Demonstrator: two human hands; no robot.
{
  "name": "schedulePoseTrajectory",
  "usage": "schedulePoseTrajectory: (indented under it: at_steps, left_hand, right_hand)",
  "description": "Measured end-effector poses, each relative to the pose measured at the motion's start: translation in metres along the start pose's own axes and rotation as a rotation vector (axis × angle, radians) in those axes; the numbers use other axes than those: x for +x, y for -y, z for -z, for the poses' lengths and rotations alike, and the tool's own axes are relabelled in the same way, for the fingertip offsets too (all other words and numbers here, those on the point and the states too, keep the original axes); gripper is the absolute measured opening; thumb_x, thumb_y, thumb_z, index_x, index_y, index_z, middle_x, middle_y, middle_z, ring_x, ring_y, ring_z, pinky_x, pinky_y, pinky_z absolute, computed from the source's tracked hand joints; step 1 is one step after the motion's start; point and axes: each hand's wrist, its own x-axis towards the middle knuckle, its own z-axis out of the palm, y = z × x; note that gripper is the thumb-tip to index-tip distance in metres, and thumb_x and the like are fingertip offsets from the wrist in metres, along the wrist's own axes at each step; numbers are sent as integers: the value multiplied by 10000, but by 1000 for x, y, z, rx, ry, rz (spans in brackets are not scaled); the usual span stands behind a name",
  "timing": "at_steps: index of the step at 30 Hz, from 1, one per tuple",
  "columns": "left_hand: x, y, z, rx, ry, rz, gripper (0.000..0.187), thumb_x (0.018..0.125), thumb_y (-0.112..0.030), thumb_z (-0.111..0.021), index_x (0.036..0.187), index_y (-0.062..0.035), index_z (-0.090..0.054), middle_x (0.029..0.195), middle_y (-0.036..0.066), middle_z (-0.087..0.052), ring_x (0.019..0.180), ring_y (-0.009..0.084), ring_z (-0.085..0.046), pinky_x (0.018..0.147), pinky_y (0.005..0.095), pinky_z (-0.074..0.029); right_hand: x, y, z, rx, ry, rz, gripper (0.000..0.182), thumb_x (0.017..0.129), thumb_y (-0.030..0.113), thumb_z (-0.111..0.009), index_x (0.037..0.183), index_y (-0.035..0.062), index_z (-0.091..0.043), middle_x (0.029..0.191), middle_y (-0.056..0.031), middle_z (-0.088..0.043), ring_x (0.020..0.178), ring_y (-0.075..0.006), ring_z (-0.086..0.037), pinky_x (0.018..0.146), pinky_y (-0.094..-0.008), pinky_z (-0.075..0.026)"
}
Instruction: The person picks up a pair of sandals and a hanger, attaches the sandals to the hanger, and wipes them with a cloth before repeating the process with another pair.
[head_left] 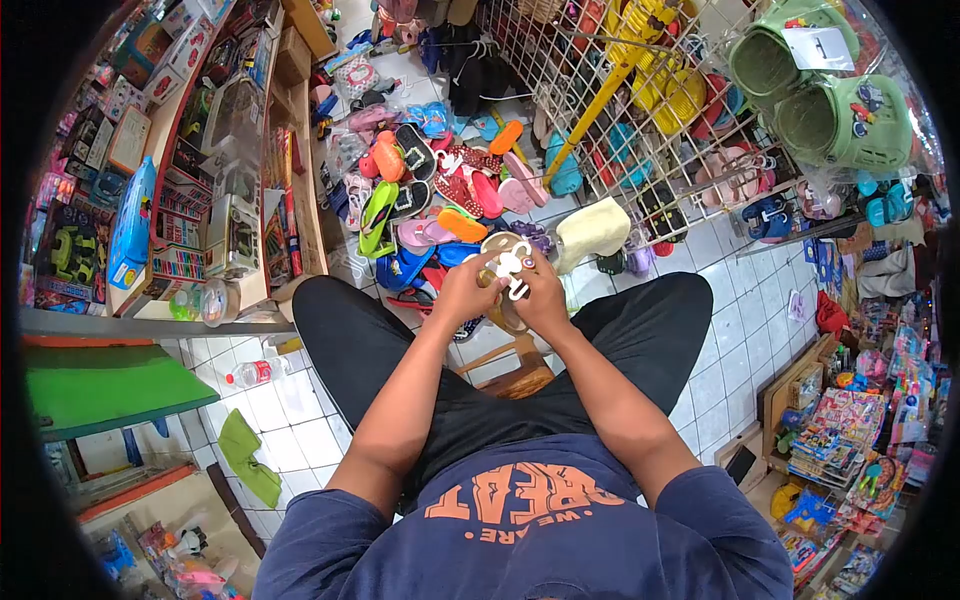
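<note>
Head view: L hand (pixel 466 297) & R hand (pixel 543 300) both grip a white-strapped sandal (pixel 511 263) between the knees (pixel 325 312), straps facing up, prob. for easy handling; shoe pile (pixel 437 184) lies just beyond, prob. for quick reach

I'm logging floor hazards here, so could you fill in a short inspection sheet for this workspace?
Surface: white tiled floor, tiles bare in places.
Job's things: what looks like a sandal with white straps, held up above the floor; a mixed footwear pile lies just beyond it.
Clutter: a clear bottle lying on its side and a green cloth, both on the floor at left.
Grippers: left hand and right hand, both bare, closed on the sandal.
Cables: nothing seen.
Surroundings: packed shelves at left; green clogs in clear plastic at upper right.
</note>
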Motion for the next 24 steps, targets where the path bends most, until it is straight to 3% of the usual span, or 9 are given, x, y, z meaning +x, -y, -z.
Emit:
schedulePoseTrajectory:
  at_steps: [2,4,5,7,9,11,14,17,24]
  left_hand:
    - [0,-5,-3,-50,-37,13,520,793,-239,-735,1259,-62,-585,993,222,-672,905,379,-653,806,425,-511]
    - [0,-8,-8,80,-438,-173,419,811,-183,-711,1195,-42,-623,914,201,-665,801,343,-655,707,405,-509]
    - [1,-7,-8,81,-437,-175,419,811,-183,-711,1195,-42,-623,914,201,-665,801,343,-655,707,405,-509]
    - [4,-8,-8,174,-629,-408,359,821,-146,-717,1136,7,-638,761,150,-669,558,230,-606,553,346,-481]
    - [-2,-11,-20,22,-479,-343,198,852,-111,-669,1012,6,-676,708,110,-637,468,187,-545,461,318,-438]
    - [-4,-12,-34,-580,219,191,240,885,-121,-626,1105,-29,-649,649,44,-575,405,129,-471,394,269,-388]
    - [-8,-18,-45,-570,209,144,389,900,-88,-541,1287,-47,-545,615,-2,-509,386,90,-420,358,239,-333]
    - [-10,-23,-36,-772,324,237,535,873,-38,-473,1404,-42,-413,630,22,-519,394,97,-432,359,249,-334]
    - [-15,-26,-44,-719,251,223,623,869,-52,-471,1466,-58,-293,624,50,-546,414,115,-479,378,252,-361]
  right_hand:
    - [1,4,-4,-5,-151,-144,223,719,82,-718,927,3,-715,1285,-224,-540,1068,-386,-595,902,-402,-490]
    - [2,6,-4,20,-160,-216,236,730,96,-714,948,5,-717,1286,-216,-536,1082,-382,-586,897,-409,-490]
    - [2,7,-4,45,-167,-290,250,742,110,-709,970,7,-720,1287,-209,-531,1095,-377,-578,893,-416,-490]
    - [3,4,-6,-12,-201,-311,256,745,125,-713,965,-6,-695,1261,-202,-542,1075,-378,-586,868,-421,-497]
    - [3,1,-3,41,-255,-447,273,749,122,-706,983,-9,-654,1266,-206,-538,1079,-389,-578,886,-431,-486]
    - [-4,-11,-11,-4,-253,-426,351,759,94,-682,1080,-7,-583,1318,-224,-503,1150,-400,-537,936,-431,-459]
    - [-6,-17,-18,-51,-262,-293,492,771,55,-658,1221,-17,-473,1400,-244,-423,1277,-433,-422,1007,-451,-407]
    - [-4,1,-9,-36,-208,-363,496,782,63,-656,1233,-14,-463,1421,-237,-397,1269,-442,-422,1005,-460,-407]
    - [-2,-5,-14,-191,-230,-293,460,797,158,-685,1194,35,-488,1372,-180,-425,1248,-404,-446,934,-464,-472]
